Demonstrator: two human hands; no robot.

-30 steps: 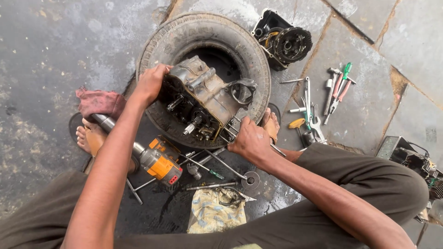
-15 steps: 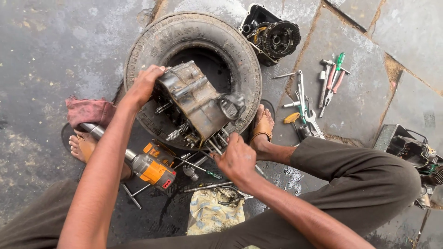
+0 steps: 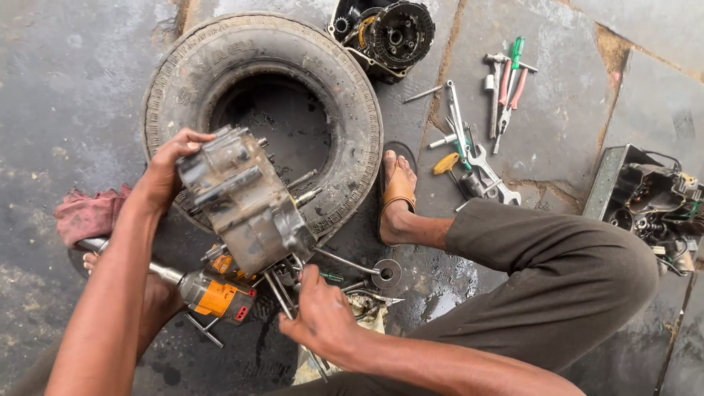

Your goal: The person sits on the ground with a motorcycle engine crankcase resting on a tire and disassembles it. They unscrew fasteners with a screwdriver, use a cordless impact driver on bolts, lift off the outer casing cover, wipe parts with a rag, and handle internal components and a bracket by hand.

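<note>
Left hand [image 3: 167,170] fingers are curling over the upper end of the engine case [image 3: 242,198]; right hand [image 3: 319,315] is gripping its lower studs. The case is tilting, long axis running upper-left to lower-right, over the tyre's [image 3: 345,95] near rim, above an orange drill [image 3: 216,295].

Person is wearing dark olive-brown trousers [image 3: 565,271], cloth creasing at the knee, filling the lower right of the frame. Both forearms are showing bare, no sleeves in view. Right foot [image 3: 396,198], centre frame, is wearing a tan open sandal with a wide strap. Left foot [image 3: 92,260], at the left edge, is showing bare toes only. Left hand [image 3: 165,172] and right hand [image 3: 319,315] are going ungloved.
</note>
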